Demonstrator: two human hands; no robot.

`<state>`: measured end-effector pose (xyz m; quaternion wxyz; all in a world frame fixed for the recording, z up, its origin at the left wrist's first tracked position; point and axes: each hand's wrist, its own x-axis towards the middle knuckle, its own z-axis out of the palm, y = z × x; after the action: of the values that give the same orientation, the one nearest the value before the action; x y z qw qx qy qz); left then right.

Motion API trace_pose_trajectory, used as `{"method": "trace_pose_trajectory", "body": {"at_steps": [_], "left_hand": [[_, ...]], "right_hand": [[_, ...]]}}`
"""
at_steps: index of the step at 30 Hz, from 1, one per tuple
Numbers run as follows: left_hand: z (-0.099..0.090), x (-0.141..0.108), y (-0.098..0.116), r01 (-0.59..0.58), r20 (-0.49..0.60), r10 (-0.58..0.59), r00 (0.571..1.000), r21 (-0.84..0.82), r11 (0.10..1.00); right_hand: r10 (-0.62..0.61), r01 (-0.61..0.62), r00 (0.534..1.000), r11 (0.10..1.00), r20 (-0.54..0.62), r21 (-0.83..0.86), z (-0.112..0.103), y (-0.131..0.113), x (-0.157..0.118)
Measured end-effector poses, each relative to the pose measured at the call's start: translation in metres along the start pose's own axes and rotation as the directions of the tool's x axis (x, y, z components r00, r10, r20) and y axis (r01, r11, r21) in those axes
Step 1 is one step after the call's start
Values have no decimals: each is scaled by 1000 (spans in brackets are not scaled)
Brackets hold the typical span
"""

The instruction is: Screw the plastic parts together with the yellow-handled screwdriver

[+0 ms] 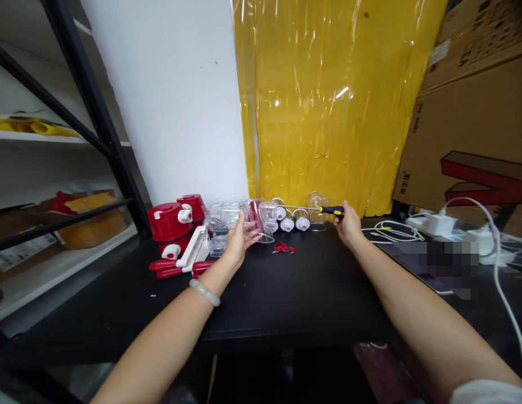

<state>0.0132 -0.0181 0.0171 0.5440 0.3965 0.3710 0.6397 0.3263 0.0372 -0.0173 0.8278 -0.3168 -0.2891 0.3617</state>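
My left hand [239,240] is wrapped around a clear plastic container [267,224] with a red strip in it, held on its side above the table. In my right hand [349,224] is a screwdriver [330,210] with a black and yellow handle. Its long shaft points left at the container's end; whether the tip touches a screw I cannot make out. A small pile of red pieces [284,247] lies on the black table below. Several white-capped clear cylinders [302,220] stand behind the shaft, with another clear container [316,201] beside them.
Red round housings [165,221] and white-and-red handle parts [196,251] crowd the left of the table. More clear containers sit behind my left hand. White chargers and cables [442,223] and a dark tablet [412,261] lie on the right, near a large cardboard box [467,123].
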Motion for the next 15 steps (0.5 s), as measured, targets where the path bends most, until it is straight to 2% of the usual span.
{"method": "trace_pose_trajectory", "body": {"at_steps": [10,15], "left_hand": [[-2,4,-2,-30,8,31,999,-39,999],[-2,3,-3,-55,19,56,998,-42,998]], "right_hand": [[130,-141,986,985,102,103,1,-6,-2],[96,-107,992,985,79,136,1,-5,-4]]}}
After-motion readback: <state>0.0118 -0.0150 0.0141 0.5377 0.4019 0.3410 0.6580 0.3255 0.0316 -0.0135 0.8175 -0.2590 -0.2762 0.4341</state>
